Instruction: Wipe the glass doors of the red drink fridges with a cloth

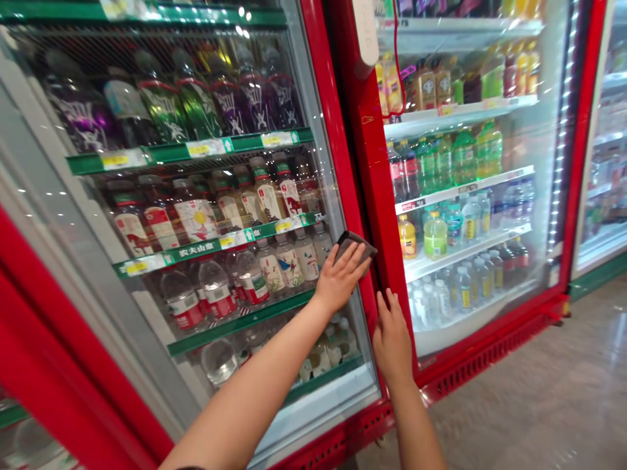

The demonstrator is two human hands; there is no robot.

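Note:
My left hand [340,277] lies with its fingers over a dark grey cloth [355,250], pressing it against the right edge of a glass cooler door [294,261] where the glass meets the red door frame [337,130]. Lower and to the right, my right hand [393,339] rests by the red frame between two coolers. Its fingers are stretched out and nothing shows in them. Whether its fingertips touch the frame I cannot tell.
Behind the glass, shelves hold rows of bottles [196,219]. A second lit cooler [465,189] with drinks stands to the right. A white box [365,32] with a red cable is fixed near the top between the coolers. Shiny floor [514,385] lies at lower right.

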